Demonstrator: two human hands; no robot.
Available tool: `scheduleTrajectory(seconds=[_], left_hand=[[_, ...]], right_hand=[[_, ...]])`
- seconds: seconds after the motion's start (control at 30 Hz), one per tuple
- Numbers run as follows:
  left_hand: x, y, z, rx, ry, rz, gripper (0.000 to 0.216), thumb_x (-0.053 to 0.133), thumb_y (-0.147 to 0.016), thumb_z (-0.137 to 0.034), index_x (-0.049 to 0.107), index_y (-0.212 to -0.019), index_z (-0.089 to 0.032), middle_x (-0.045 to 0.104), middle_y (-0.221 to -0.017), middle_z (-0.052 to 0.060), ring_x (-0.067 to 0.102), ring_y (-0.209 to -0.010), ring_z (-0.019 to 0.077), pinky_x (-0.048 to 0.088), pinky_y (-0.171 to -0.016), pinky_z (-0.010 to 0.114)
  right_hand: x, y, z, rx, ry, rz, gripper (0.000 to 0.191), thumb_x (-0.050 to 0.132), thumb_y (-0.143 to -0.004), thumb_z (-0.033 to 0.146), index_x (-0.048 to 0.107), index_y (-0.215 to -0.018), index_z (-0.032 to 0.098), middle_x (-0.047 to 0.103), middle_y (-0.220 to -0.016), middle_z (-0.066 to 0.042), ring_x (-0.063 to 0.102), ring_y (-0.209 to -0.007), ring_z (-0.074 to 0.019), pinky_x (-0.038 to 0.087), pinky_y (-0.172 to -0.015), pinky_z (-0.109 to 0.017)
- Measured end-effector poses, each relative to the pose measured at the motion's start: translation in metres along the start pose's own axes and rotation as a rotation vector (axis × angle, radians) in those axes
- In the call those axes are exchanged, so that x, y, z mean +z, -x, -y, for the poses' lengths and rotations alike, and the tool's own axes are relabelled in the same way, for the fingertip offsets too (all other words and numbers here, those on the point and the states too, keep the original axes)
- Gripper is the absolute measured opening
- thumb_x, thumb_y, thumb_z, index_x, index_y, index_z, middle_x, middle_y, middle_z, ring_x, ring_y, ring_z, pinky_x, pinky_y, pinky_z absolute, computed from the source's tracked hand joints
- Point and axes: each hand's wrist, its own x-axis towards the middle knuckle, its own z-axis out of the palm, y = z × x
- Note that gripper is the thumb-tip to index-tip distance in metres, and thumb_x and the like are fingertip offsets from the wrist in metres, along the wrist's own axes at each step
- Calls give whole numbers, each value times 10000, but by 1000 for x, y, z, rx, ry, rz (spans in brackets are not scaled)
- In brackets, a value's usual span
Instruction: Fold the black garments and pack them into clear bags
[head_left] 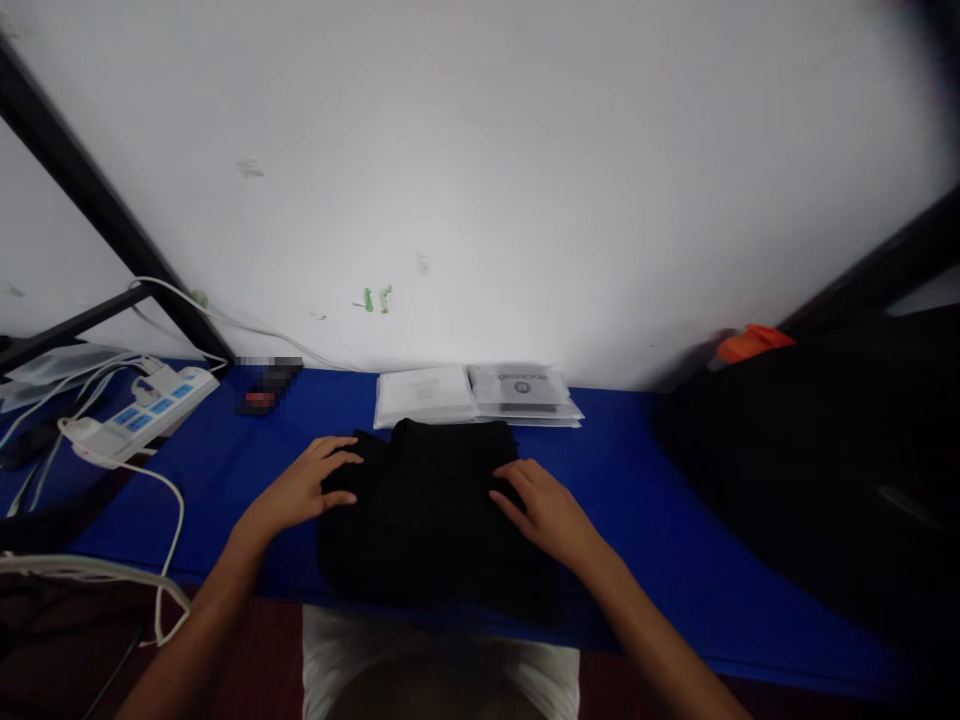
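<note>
While two bare hands rest on it at lower centre of the frame, a soft black piece of cloth (435,530) lies spread in a roughly square shape on a blue-covered bench (615,440), its near edge close to the bench's front. The left hand (307,485) touches the cloth's upper left, fingers parted and thumb apart from them; the right hand (546,508) lies along its right side, fingers loosely bent, thumb likewise apart. Neither appears clamped on the fabric.

By the look of it, the cloth is laid out and drawn into a compact form, with the upper left corner uneven and the lower right spreading wider, so the straightening seems unfinished; dark fabric hides whether it lies in layers.

Just beyond its top edge, at centre, sit a flat white packet (424,393) and a translucent packet with dark print (521,388), side by side. A white power strip with blue sockets (157,408) and pale cables occupy the left of the frame, near a pixelated dark object (270,385). At right spreads a large black mass (810,480), an orange patch (754,343) at its top, before a marked white wall (525,180).
</note>
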Motion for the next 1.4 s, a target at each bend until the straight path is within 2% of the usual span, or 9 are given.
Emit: scheduleTrajectory(seconds=[0.2,0.37,0.43,0.53,0.73,0.97,1.2,1.3,1.4], left_hand=[[-4,-21,2,-14,183,-63,270,567,-892,-473,676,-938,-230,627,-1279,73,559,-1190,238,449,-1030,399],[-1,-38,-3,-372,53,-260,352,422,-950,-480,628,-867,-207,669,-800,31,632,-780,208,507,-762,331],[6,-42,-12,-409,-139,-405,301,437,-956,-424,629,-965,-193,665,-858,69,619,-850,250,490,-790,375],[22,-41,-28,-193,-331,-522,273,478,-959,-354,628,-1089,-166,637,-1093,144,554,-1069,300,433,-925,448],[42,-26,-35,105,-178,-39,328,545,-938,-450,625,-1144,-207,629,-1133,87,577,-1056,243,472,-909,394],[27,-18,-35,101,-48,5,161,512,-960,-310,634,-1006,-215,661,-1098,66,592,-1046,223,453,-927,397],[-11,23,-72,-43,201,205,172,578,-902,-391,638,-978,-247,674,-910,6,632,-834,167,491,-773,285],[-8,35,-79,-171,250,339,346,672,-822,-453,620,-1112,-273,684,-943,1,657,-812,172,516,-723,269],[8,28,-81,-233,190,241,386,636,-848,-493,602,-1152,-259,687,-966,16,669,-797,179,530,-711,281]], right_hand=[[7,4,5,-49,26,81,265,611,-918,331,597,-1128,169,644,-1127,-129,612,-1035,-283,526,-885,-451],[14,9,-1,-81,36,53,259,627,-911,328,598,-1115,171,643,-1137,-128,618,-1039,-283,525,-885,-452],[14,10,-2,-85,34,40,222,623,-912,325,604,-1075,175,648,-1121,-128,623,-1019,-279,529,-869,-451],[13,10,0,-79,27,34,165,624,-910,302,604,-1012,174,652,-1112,-130,628,-1003,-273,533,-854,-442],[14,10,1,-88,30,4,120,602,-921,289,601,-982,185,666,-1086,-127,638,-982,-269,534,-842,-438],[15,13,3,-126,28,-40,146,483,-975,232,602,-904,188,683,-1027,-121,650,-928,-254,538,-809,-422],[-44,30,26,-85,-270,147,130,499,-980,294,600,-945,221,665,-893,-53,633,-832,-192,516,-722,-316],[-58,41,43,-69,-248,311,184,559,-952,344,600,-816,227,648,-806,-24,627,-744,-178,492,-628,-284],[-48,45,62,-33,-101,283,274,521,-966,334,578,-722,222,639,-728,-31,620,-680,-196,496,-596,-314]])
